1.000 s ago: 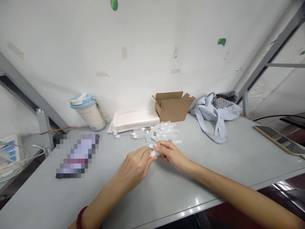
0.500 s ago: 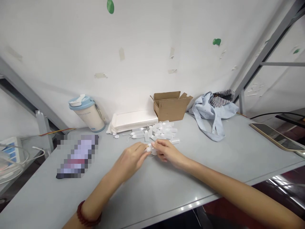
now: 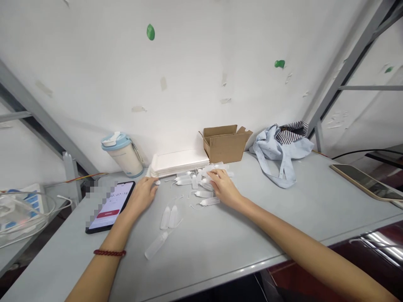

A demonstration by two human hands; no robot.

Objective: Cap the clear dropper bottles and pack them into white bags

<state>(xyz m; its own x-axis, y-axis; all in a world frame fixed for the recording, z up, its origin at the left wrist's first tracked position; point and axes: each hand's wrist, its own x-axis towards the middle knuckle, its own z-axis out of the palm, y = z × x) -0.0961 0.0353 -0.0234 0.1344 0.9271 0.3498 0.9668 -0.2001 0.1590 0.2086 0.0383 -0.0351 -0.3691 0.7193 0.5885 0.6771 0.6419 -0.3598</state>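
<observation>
My left hand [image 3: 143, 196] rests low over the table, fingers curved and thumb apart from the index finger. A small white round piece [image 3: 158, 182] lies at its fingertips, not lifted. Over the right side of a pile of translucent squeeze bottles with thin needle tips [image 3: 184, 182], my right hand [image 3: 224, 188] bends its fingers and thumb around one bottle; its palm hides part of the pile. Two upright-pointing bottles [image 3: 173, 217] lie side by side nearer to me. A single slanted bottle [image 3: 156, 246] is closest to the front edge.
A phone [image 3: 110, 209] showing a timer lies left of my left hand. Behind are a cream and blue cup [image 3: 123, 155], a stack of white sheets or trays [image 3: 179, 161] and an open cardboard box [image 3: 226, 144]. A pale blue cloth bag [image 3: 285, 153] and another phone [image 3: 367, 180] lie right.
My hands were together on a small white bottle part and have separated. The left moved left to the round piece, the right onto the pile. Bottles in front are now visible.
</observation>
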